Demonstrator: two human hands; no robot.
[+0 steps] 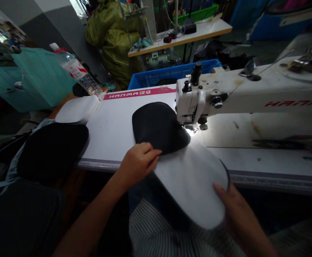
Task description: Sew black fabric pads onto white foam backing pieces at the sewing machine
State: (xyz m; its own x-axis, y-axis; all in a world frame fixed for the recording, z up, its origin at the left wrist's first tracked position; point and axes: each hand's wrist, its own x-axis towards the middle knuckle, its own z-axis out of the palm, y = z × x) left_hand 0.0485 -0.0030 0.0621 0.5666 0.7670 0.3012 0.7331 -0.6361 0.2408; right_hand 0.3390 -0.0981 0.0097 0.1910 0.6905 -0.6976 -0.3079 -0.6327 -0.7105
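Your left hand [137, 165] lies across the near edge of the black padded piece [157, 126], its fingers [150, 151] resting flat and bearing down rather than pinching. Your right hand [238, 214] is at the rim of the white oval pad [190, 185], which overhangs the front edge of the counter [113, 132]. Its fingers [220, 189] curve onto the pad, but you cannot tell from this view whether they grip it from beneath.

The black piece overlaps the white pad, and its far end sits just beside the presser foot [189, 126] of the white HANMA sewing machine [225, 91]. A thin dark band [227, 173] follows the white pad's right rim and may be a finished edge. No stitching shows on the black piece from here, so how much is joined is hard to judge.

Farther left, a second white pad [77, 109] lies on the counter, with a second black pad [51, 151] just off its edge. The machine arm bounds your room on the right, and the counter's front edge bounds it nearest you.
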